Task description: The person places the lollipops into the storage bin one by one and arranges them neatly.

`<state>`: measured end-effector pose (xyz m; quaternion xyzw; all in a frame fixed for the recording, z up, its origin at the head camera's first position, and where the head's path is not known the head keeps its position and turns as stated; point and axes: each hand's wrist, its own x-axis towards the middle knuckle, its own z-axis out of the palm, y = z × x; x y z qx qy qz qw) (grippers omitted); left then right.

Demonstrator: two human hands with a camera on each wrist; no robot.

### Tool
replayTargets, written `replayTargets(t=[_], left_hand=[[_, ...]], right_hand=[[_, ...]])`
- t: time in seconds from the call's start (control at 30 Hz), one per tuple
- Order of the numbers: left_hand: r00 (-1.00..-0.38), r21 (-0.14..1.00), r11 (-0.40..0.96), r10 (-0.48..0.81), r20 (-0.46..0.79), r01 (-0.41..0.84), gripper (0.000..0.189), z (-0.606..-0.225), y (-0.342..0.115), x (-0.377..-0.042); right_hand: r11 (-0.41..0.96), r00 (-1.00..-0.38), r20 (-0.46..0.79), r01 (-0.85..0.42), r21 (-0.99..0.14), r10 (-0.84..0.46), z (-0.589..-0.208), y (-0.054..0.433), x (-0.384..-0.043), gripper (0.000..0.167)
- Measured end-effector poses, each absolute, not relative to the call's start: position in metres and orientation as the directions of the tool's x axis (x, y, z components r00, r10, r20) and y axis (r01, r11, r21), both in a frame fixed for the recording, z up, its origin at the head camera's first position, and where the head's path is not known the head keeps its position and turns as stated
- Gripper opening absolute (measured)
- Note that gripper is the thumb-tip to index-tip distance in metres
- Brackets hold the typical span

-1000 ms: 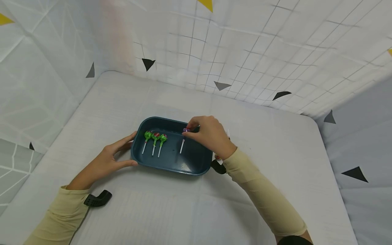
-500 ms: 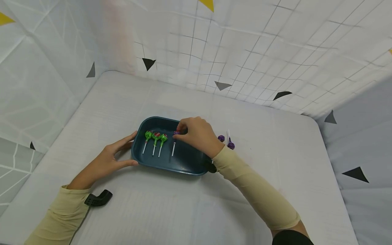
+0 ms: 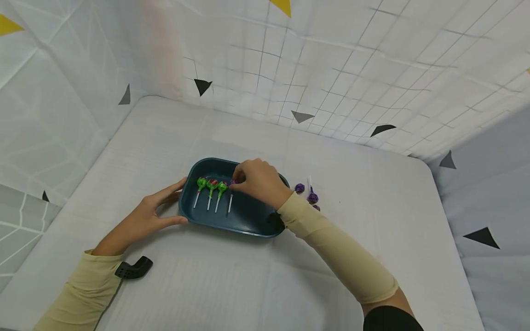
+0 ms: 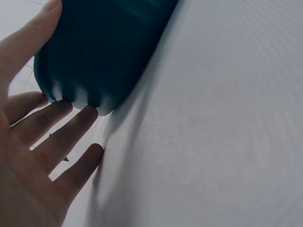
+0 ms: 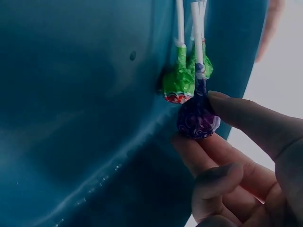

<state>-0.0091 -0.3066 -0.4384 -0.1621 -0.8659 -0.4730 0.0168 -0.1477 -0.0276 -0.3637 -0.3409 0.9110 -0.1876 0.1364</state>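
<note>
A purple lollipop [image 5: 199, 120] is pinched at its head by the right hand [image 3: 262, 183] beside green lollipops [image 3: 212, 184], the tray [image 3: 250, 218] apparently steadied by the left hand [image 3: 142, 217], fingers spread

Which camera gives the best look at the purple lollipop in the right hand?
The right wrist view: the purple lollipop looks large there, its wrapped ball and white stick easy to make out. The head view shows it small, its wrapped ball partly hidden by the right hand. The left wrist view doesn't show it.
</note>
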Motion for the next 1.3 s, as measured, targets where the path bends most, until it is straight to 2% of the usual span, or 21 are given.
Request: replayTargets(t=[0.37,0.83,1.3], left_hand=[[-0.946,0.812,0.502,0.269,0.180,0.297,0.105,-0.438,-0.306,-0.010],[-0.951,0.805,0.519,0.258,0.172,0.287,0.104,-0.439,-0.306,-0.010],[-0.951,0.803,0.523,0.256,0.171,0.285,0.105,-0.439,-0.306,-0.009]], right_hand=[[0.696,-0.707,-0.159,-0.584,-0.417,-0.689,-0.373,-0.032,-0.148,0.021],[0.683,-0.702,-0.111,-0.624,-0.381,-0.704,-0.383,-0.034,-0.148,0.020],[0.668,-0.704,-0.086,-0.619,-0.413,-0.705,-0.381,-0.030,-0.147,0.021]])
